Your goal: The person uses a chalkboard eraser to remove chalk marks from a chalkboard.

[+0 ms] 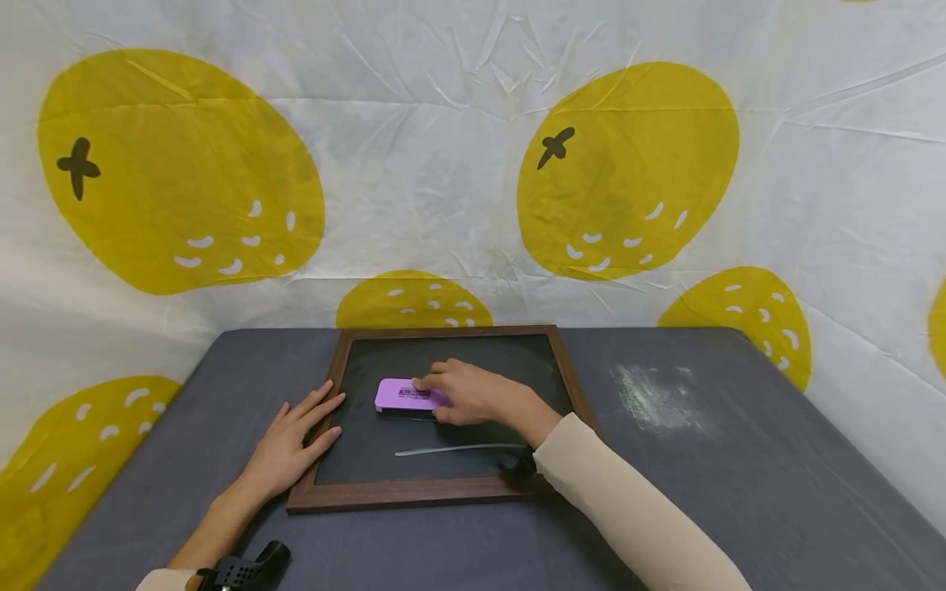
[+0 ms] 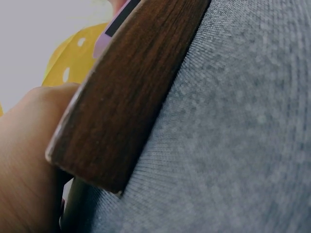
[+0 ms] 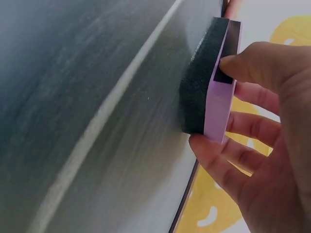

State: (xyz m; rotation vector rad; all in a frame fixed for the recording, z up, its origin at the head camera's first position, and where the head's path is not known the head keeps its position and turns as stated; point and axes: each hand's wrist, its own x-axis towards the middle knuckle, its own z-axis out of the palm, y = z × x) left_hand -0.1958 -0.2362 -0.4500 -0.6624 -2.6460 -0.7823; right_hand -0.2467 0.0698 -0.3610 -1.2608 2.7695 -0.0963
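Head view: your right hand grips the purple eraser, fingers curled over its top, flat on the chalkboard near its middle. A white chalk line runs below it. Your left hand lies flat, fingers straight and slightly spread, on the board's wooden frame at its left edge. The board sits on a grey table.

Left wrist view: palm beside the frame; fingers not visible here.

Right wrist view: thumb and fingers pinch the eraser, its dark felt touching the board.
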